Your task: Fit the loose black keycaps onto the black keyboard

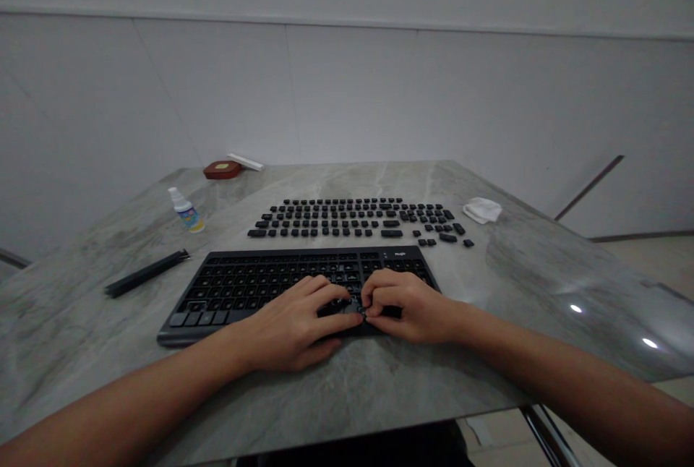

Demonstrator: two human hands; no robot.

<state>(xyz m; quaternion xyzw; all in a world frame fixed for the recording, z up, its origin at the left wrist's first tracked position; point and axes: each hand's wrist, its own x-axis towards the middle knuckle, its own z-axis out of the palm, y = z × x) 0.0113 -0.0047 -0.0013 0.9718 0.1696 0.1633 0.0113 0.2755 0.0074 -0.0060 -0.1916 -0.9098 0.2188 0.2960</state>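
A black keyboard (187, 337) lies in front of me, most of its key positions bare, with a few keycaps (198, 318) fitted at the lower left. My left hand (301, 319) rests over its front edge, thumb and index finger bent in on a small dark keycap (351, 306). From the other side my right hand (404, 306) pinches at the same spot, fingers curled and closed. Fingertips partly hide the keycap, so its exact seating is unclear. Beyond the keyboard, rows of loose keycaps (314, 224) are laid out on the marble-patterned table (520, 293).
A dark long bar (146, 274) lies left of the keyboard. Behind it stands a small spray bottle (187, 212). A reddish-brown case (221, 170) and a white strip (246, 162) sit near the wall. A folded white cloth (482, 210) lies at the right.
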